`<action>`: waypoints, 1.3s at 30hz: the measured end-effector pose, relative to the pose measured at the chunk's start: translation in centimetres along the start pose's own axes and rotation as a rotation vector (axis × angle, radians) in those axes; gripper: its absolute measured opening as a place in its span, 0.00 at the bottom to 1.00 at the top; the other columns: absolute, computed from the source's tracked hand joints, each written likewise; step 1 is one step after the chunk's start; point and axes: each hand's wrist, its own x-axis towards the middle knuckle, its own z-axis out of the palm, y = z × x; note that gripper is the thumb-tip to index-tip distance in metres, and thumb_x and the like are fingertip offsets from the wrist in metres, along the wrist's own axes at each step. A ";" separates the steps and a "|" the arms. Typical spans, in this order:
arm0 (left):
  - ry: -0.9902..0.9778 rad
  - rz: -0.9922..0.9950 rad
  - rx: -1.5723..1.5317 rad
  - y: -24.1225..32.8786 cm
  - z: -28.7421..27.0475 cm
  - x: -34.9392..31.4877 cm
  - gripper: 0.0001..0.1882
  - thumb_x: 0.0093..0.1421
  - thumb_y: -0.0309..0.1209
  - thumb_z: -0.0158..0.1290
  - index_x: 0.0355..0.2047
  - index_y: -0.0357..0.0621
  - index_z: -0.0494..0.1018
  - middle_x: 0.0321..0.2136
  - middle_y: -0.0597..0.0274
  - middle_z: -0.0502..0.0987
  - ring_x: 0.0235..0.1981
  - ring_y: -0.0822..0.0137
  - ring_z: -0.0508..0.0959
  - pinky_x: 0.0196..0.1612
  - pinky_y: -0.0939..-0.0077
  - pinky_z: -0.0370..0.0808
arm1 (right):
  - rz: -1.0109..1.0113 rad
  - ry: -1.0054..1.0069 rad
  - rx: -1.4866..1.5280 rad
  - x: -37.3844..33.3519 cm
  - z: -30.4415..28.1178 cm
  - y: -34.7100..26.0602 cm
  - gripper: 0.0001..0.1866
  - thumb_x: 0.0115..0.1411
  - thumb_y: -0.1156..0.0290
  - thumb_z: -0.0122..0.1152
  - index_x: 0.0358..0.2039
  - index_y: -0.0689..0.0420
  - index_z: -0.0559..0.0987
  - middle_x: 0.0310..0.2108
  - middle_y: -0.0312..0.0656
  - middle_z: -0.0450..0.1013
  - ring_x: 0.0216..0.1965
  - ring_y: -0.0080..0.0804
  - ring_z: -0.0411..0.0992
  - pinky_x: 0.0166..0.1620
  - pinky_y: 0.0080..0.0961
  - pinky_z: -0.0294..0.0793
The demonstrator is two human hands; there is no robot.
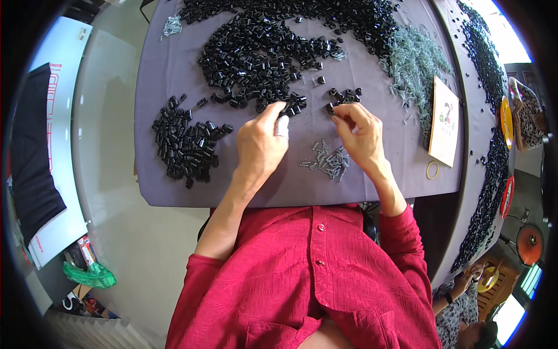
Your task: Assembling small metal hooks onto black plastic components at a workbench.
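My left hand (261, 142), with white tape round one finger, is at the near edge of a large heap of small glossy black plastic parts (250, 55). Its fingers are bent together, and what they hold is hidden. To its right, my right hand (361, 135) has thumb and forefinger closed at a small black plastic part (330, 109), beside a small cluster of the same parts (350, 95). Silver screws (331, 161) lie loosely piled between my wrists. Left of my left hand spreads another pile of black parts (189, 142).
A large screw heap (415, 55) lies far right, near a printed card (444, 122) and a yellow ring (432, 170). Further right, another table carries a long band of black parts (485, 198), with other people beside it. Grey cloth (256, 192) covers my table.
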 end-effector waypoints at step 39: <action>-0.114 -0.050 0.130 -1.2 -0.2 0.3 0.13 0.59 0.29 0.56 0.45 0.45 0.79 0.35 0.47 0.81 0.31 0.54 0.83 0.33 0.67 0.78 | -0.139 0.074 0.014 -1.5 2.1 1.0 0.07 0.51 0.80 0.63 0.32 0.59 0.79 0.28 0.44 0.73 0.29 0.42 0.74 0.34 0.32 0.74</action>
